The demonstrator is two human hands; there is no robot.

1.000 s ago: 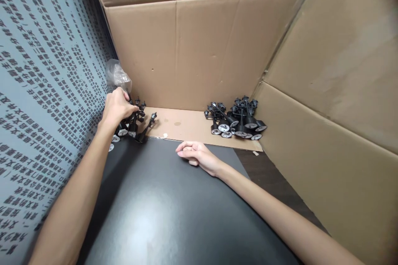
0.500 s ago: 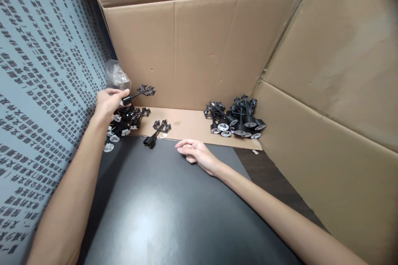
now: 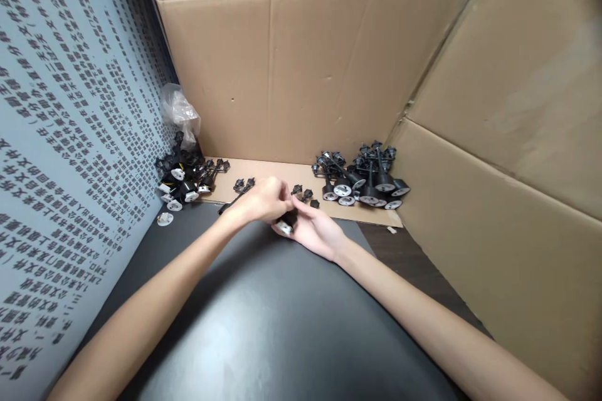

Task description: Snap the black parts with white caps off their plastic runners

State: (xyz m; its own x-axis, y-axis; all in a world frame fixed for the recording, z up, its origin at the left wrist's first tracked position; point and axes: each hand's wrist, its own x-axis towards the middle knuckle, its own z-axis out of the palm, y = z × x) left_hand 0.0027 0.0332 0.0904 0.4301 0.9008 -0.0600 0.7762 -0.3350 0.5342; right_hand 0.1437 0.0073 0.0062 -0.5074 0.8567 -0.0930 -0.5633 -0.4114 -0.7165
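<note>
With my left hand (image 3: pixel 266 199) and right hand (image 3: pixel 320 232), I pinch one black lamp (image 3: pixel 285 223) over the dark mat (image 3: pixel 282 319).

held lamp (image 3: pixel 285 224): black, base end white
left pile (image 3: pixel 190 177): black, white bases, thin yellow streaks
right pile (image 3: pixel 369 183): black, whitish bases
disc (image 3: pixel 165 219): white
sheet (image 3: pixel 70 138): pale blue, rows of dark characters
cardboard (image 3: pixel 324 75): tan
mat (image 3: pixel 263 326): dark grey, pale glare
table (image 3: pixel 407 252): dark brown

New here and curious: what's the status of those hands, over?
Left hand and right hand together on one black lamp model. Exact grip hidden. Nearby: second lamp model, partly behind left wrist.
</note>
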